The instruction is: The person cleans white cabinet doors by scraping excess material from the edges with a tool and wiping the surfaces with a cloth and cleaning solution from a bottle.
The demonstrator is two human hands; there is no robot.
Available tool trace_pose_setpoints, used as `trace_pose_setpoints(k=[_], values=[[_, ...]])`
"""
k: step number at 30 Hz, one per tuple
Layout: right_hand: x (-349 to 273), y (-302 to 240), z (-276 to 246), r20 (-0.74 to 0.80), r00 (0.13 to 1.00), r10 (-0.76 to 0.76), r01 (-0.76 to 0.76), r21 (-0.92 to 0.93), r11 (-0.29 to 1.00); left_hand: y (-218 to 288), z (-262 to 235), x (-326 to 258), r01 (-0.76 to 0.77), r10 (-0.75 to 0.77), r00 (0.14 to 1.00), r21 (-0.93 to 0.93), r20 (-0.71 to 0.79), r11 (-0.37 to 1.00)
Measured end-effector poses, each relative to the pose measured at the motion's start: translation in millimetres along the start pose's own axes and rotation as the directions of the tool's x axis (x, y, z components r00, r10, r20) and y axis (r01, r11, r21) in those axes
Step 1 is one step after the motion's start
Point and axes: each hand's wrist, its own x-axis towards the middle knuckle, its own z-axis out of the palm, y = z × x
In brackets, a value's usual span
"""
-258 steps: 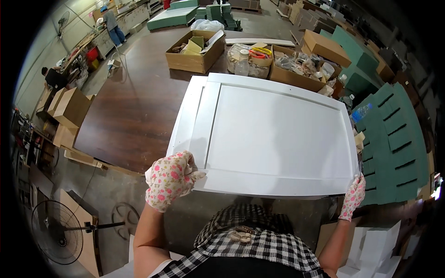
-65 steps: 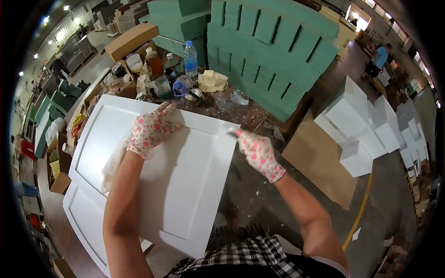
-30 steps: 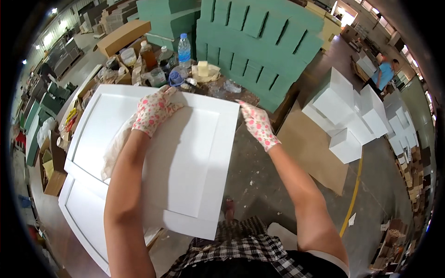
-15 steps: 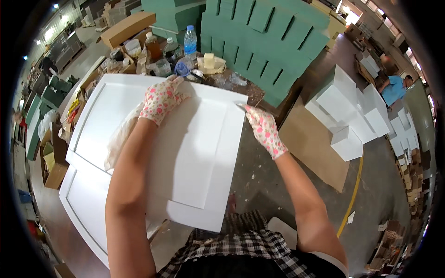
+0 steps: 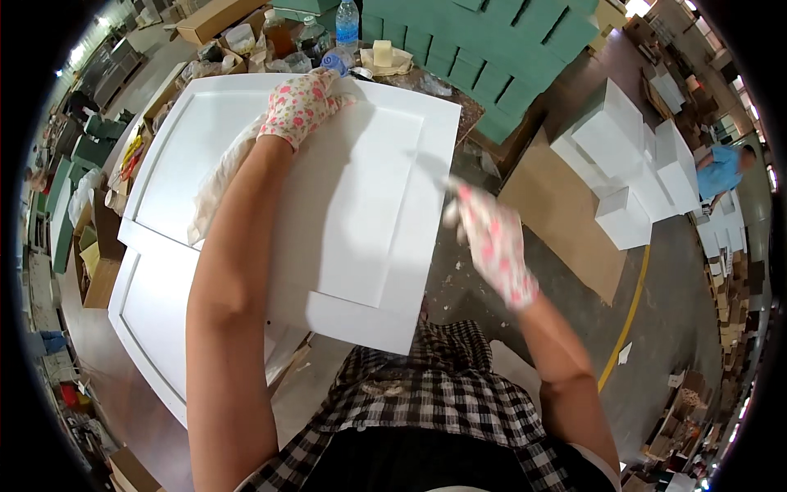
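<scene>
Fingers (image 5: 332,82) of the left hand (image 5: 299,107), in a white glove printed with pink flowers, curled over the far edge of a white painted rectangular cabinet door panel with a recessed centre (image 5: 361,205), gripping it near its top corner. The right hand (image 5: 492,242), in a matching glove, hung just off the panel's right edge with its fingers (image 5: 459,209) loosely bent; motion blur hid whether they held anything, so that cannot be told. The panel lay flat and slightly skewed on top of a second white framed door panel (image 5: 156,303), overhanging it toward the person, probably so that its edges stayed reachable. A crumpled pale cloth (image 5: 217,176) lay beside the left forearm on the lower panel. Both panels rested on a dark brown wooden desk (image 5: 98,369). Beyond the far edge stood a clear plastic water bottle with a blue cap (image 5: 348,20), jars and a yellowish sponge block (image 5: 382,53). To the right rose a stack of green painted panels (image 5: 492,57), and white boxes (image 5: 631,164) sat on brown cardboard on the floor. Farther off, a person in a blue shirt (image 5: 721,168) bent over other work.
</scene>
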Motion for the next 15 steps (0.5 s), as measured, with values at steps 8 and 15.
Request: trace_pose_setpoints(k=[8, 15], values=[[-70.3, -14.4, 35.1, 0.113, 0.927, -0.358, 0.375, -0.271, 0.886, -9.2, 17.7, 6.5, 0.006, -0.004, 0.999, 0.041, -0.046, 0.999], [-66.9, -31.2, 29.0, -0.019, 0.966, -0.258, 0.257, -0.057, 0.965, -4.1, 15.4, 6.6, 0.043, -0.043, 0.999, -0.019, -0.023, 0.999]])
